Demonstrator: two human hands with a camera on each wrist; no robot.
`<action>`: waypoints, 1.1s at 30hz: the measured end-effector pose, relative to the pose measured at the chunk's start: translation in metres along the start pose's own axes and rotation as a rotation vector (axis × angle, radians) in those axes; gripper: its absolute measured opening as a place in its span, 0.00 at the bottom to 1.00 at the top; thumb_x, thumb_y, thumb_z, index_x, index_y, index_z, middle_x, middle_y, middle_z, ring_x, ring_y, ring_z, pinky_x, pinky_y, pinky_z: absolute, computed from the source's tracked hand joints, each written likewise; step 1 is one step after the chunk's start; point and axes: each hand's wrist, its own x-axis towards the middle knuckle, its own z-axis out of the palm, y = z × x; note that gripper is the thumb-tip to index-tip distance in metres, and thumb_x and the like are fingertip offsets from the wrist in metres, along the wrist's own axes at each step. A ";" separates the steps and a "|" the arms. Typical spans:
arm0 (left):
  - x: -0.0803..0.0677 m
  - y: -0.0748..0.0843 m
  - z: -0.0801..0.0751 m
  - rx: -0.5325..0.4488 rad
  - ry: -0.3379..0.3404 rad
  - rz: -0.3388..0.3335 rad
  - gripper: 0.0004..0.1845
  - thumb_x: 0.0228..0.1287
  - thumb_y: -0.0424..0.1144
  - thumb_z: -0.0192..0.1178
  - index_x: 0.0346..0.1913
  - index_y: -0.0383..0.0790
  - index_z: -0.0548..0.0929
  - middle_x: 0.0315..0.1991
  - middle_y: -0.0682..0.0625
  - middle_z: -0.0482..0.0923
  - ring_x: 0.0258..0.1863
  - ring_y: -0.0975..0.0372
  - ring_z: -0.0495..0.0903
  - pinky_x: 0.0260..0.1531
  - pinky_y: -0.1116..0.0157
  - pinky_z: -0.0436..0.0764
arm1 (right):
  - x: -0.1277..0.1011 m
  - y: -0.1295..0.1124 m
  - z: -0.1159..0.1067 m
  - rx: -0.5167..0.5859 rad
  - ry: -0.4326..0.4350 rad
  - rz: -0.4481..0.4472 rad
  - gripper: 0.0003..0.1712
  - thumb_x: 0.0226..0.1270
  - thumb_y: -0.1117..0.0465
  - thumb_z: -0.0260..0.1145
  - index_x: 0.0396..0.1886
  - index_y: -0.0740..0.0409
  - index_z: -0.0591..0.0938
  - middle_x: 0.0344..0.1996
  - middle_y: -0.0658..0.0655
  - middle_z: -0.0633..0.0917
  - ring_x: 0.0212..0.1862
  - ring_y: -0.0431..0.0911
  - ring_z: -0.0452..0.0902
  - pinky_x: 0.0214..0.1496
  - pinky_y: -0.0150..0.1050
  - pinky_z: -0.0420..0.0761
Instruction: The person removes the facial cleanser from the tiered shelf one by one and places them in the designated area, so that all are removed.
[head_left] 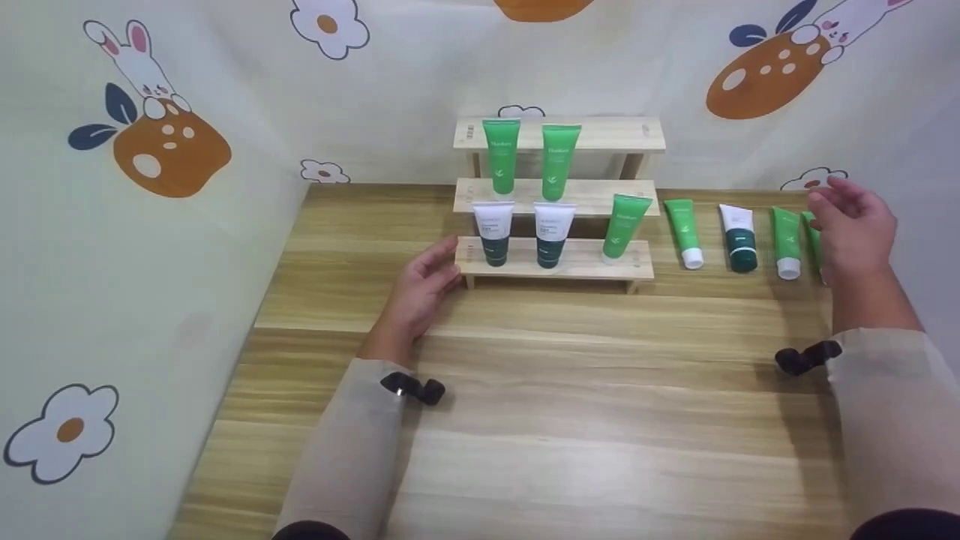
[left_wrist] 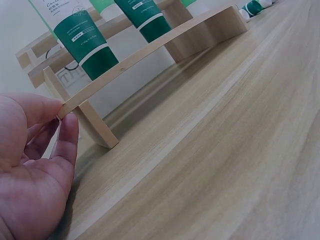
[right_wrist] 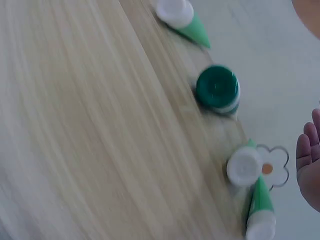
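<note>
Fingertips and thumb of the person's left hand pinch the left end of the lowest shelf on a three-tier wooden rack, which stands at the back of the tabletop. Over to the right, the right hand is lifted, its fingers loosely bent and holding nothing, near the last of the tubes lying beside the rack.

From where I stand, two green tubes are upright on the middle tier. Below them, the lowest tier carries two white-and-dark-green tubes and, towards its right end, a tilted green tube.

Right of the rack lie, in order, a green tube with a white cap, a white-and-dark-green one, another green one and a further green tube, partly hidden by the right hand.

Behind everything hangs a pale backdrop printed with rabbits and flowers.
</note>
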 end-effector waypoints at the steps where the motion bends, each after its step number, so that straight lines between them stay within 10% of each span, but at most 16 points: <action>1: 0.000 0.000 0.000 0.002 0.004 -0.001 0.26 0.66 0.26 0.57 0.67 0.44 0.74 0.70 0.51 0.69 0.64 0.57 0.75 0.61 0.63 0.79 | -0.004 -0.001 0.005 0.012 -0.014 -0.017 0.38 0.46 0.54 0.81 0.60 0.45 0.78 0.52 0.44 0.83 0.55 0.37 0.77 0.41 0.23 0.81; 33: 0.001 -0.002 -0.001 0.019 -0.011 0.022 0.27 0.66 0.26 0.57 0.67 0.44 0.74 0.72 0.51 0.66 0.68 0.58 0.71 0.66 0.60 0.75 | -0.095 -0.023 0.137 0.032 -0.519 -0.292 0.29 0.56 0.64 0.75 0.59 0.60 0.79 0.47 0.58 0.86 0.48 0.49 0.83 0.44 0.31 0.86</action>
